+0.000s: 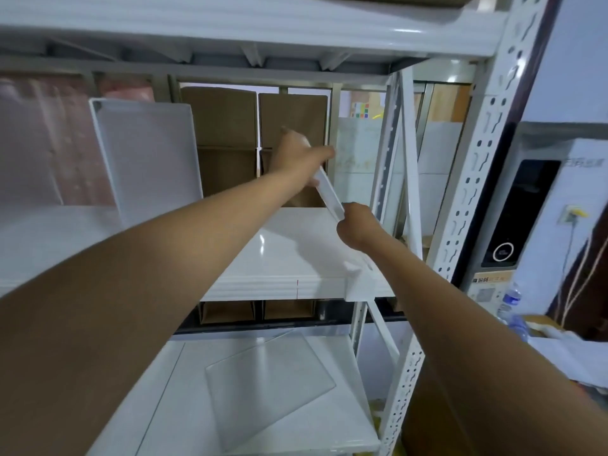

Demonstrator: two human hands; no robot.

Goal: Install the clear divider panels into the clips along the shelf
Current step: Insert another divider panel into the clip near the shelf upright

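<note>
A clear, thin rectangular plastic divider panel point(330, 195) is seen almost edge-on as a pale strip, its long axis running from the shelf front back toward the rear. Its far end is gripped by the left hand point(297, 156), its near end pinched by the right hand point(357, 228), above the glossy white shelf board point(279, 255).

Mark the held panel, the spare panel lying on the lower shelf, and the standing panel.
Held panel point(330, 195), head view: its top edge.
Spare panel point(269, 386), head view: its flat middle.
Standing panel point(148, 156), head view: its face.
</note>
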